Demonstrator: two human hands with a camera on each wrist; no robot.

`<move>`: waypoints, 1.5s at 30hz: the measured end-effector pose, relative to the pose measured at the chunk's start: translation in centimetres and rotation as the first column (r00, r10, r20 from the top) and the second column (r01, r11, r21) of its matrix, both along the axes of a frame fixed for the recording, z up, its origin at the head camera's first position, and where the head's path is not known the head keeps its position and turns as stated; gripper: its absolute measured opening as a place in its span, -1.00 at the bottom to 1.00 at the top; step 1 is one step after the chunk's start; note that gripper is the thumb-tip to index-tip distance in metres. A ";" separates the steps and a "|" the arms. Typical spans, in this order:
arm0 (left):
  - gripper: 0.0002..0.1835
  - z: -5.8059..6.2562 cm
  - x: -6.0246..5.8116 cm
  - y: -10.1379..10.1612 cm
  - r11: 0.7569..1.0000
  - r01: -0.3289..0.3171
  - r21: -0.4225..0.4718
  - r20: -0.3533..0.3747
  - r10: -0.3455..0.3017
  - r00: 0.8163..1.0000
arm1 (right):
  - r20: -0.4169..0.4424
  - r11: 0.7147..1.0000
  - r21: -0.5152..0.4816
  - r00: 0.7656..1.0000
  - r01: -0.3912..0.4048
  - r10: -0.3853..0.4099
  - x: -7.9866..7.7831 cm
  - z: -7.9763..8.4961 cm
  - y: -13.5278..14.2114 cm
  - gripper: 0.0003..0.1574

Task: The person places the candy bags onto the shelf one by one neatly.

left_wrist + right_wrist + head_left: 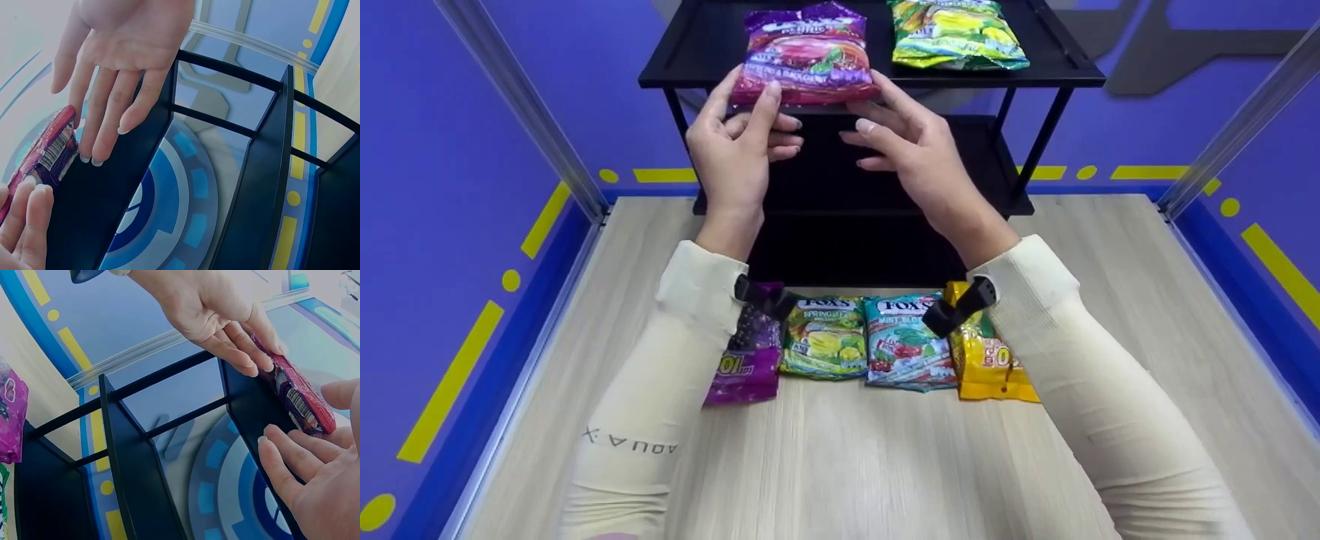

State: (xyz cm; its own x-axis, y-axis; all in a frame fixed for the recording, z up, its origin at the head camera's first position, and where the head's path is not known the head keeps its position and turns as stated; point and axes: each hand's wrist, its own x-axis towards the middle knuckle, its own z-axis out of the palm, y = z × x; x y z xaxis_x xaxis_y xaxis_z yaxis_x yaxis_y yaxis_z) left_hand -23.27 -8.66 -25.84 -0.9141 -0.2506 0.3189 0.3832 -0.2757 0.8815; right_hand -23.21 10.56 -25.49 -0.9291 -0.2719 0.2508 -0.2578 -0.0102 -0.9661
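Note:
A purple and red candy bag (808, 56) with berries printed on it overlaps the front left part of the top shelf in the head view. My left hand (737, 146) pinches its lower left corner, thumb across the front. At the lower right corner, my right hand (915, 142) touches the bag's edge with an extended finger, its thumb apart from the bag. The right wrist view shows the bag (304, 402) tilted, its barcode side visible, between the left hand (219, 320) and the spread fingers of the right hand (315, 478).
On the black rack's top shelf (697, 56) lies a green and yellow candy bag (956, 34). In front of the rack on the floor lie a purple bag (754, 360), a green bag (825, 337), a teal bag (911, 345) and a yellow bag (990, 364).

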 end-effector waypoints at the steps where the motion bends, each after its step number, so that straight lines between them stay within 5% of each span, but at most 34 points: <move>1: -0.45 0.0 -0.1 -0.1 1.000 0.005 -0.006 0.004 -0.005 1.000 | 0.012 1.000 -0.006 1.000 0.002 -0.002 -0.1 0.1 -0.1 -0.28; 16: -0.34 -0.4 -2.1 -0.5 0.994 0.076 -0.073 0.081 -0.070 0.994 | 0.046 1.000 0.008 0.999 0.019 -0.019 -1.9 0.3 -0.7 -0.25; 33: -0.25 -1.0 -4.3 -1.2 0.983 0.176 -0.045 0.058 -0.173 0.983 | 0.082 0.999 0.039 0.996 0.026 -0.029 -3.4 0.5 -1.4 -0.14; 40: -0.24 -0.6 -4.4 -1.1 0.981 0.171 -0.091 0.072 -0.165 0.984 | 0.084 0.999 0.034 0.996 0.040 -0.043 -3.8 0.4 -1.4 -0.12; 45: -0.17 -0.6 -3.4 -1.2 0.982 0.157 -0.102 0.044 -0.153 0.987 | 0.033 0.999 0.016 0.999 0.028 -0.029 -3.5 -0.1 -1.3 -0.06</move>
